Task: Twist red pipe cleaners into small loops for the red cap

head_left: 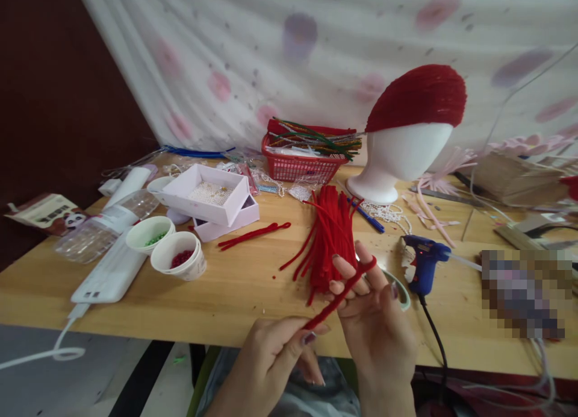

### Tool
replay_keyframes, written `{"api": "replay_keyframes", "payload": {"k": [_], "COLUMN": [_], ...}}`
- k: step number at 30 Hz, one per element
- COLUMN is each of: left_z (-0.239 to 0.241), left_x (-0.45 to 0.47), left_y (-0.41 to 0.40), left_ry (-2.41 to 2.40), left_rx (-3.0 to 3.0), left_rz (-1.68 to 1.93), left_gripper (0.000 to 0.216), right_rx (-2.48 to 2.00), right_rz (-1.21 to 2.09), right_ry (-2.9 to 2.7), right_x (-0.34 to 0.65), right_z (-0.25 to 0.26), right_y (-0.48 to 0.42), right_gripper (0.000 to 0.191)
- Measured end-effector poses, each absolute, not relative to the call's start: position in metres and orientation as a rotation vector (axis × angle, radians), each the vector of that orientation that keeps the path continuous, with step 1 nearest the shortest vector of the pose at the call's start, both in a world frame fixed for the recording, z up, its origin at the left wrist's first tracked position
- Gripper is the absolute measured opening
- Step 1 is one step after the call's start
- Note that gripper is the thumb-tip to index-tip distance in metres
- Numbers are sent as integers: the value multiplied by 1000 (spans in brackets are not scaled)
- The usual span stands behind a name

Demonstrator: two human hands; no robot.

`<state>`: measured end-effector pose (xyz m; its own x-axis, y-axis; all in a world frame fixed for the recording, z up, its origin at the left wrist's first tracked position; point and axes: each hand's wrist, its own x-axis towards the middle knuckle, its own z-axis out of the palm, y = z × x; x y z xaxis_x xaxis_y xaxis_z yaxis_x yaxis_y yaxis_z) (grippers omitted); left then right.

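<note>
A red pipe cleaner (339,297) runs between both hands near the table's front edge. My left hand (275,357) pinches its lower end between thumb and fingers. My right hand (372,311) is raised with its fingers up, and the upper end of the pipe cleaner is looped round the index finger. Just behind the hands lies a bundle of red pipe cleaners (329,236) on the wooden table (217,290). Two more red pipe cleaners (255,233) lie to the left of the bundle.
A blue glue gun (424,263) lies right of my hands, its cord dropping over the edge. A foam head with a red cap (409,128), a red basket of pipe cleaners (302,161), white boxes of beads (210,197) and two cups of beads (178,254) stand behind.
</note>
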<state>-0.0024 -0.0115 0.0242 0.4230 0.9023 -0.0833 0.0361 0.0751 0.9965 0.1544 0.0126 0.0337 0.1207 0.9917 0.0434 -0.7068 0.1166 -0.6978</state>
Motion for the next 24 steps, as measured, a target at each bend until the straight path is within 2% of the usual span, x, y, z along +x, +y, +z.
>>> {"api": "replay_keyframes", "payload": {"k": [4,8,12,16,19,22,24], "left_z": [20,18,15,7,13,27,36], "left_x": [1,1,-1,-5,-10,-13,-11], "left_y": [-7,-8,-8,-1,1,-2,-4], "left_ry": [922,963,1062,1329,1353,1285,1226], "left_rx": [1150,1159,1396,1603,1740,1673,1558], "left_rz": [944,921,864,1009,1114,1077,1025], "left_gripper": [47,44,40,22,34,23,27], "right_rx": [-559,-539,-566,-601,-593,-556,-524], "right_rz": [1501,1538,1458,1331,1362,1415,1459], "right_ry": [-631,-664,-664,-665,-642,-608,-575], "right_x": [151,152,160,164,162,158,155], "right_z": [35,37,35,30,29,29,29], "right_y": [11,13,16,18,17,16,17], "right_gripper": [50,62,54,38,41,48,50]}}
